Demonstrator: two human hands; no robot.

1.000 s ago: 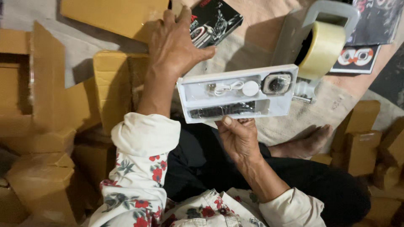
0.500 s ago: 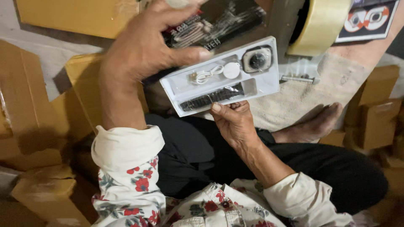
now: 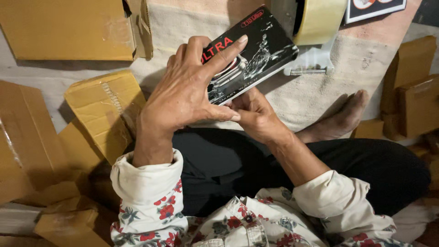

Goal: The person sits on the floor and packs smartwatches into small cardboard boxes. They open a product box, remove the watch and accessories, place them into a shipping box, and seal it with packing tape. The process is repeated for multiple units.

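The black printed box [image 3: 256, 52] sits tilted above the lap, clamped on top by the left hand [image 3: 187, 93] with fingers spread across its face, pinched underneath by the right hand [image 3: 256, 114], with a tape roll [image 3: 320, 18] just beyond and cardboard cartons [image 3: 105, 110] beside the left wrist.

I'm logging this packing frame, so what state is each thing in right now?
black product box: shut, tilted, held up in both hands
left hand: fingers spread over the box's top face
right hand: gripping the box's lower end from beneath
tape dispenser: resting on the cloth, untouched
cardboard carton: taped shut, lying tilted
large carton: side flap open
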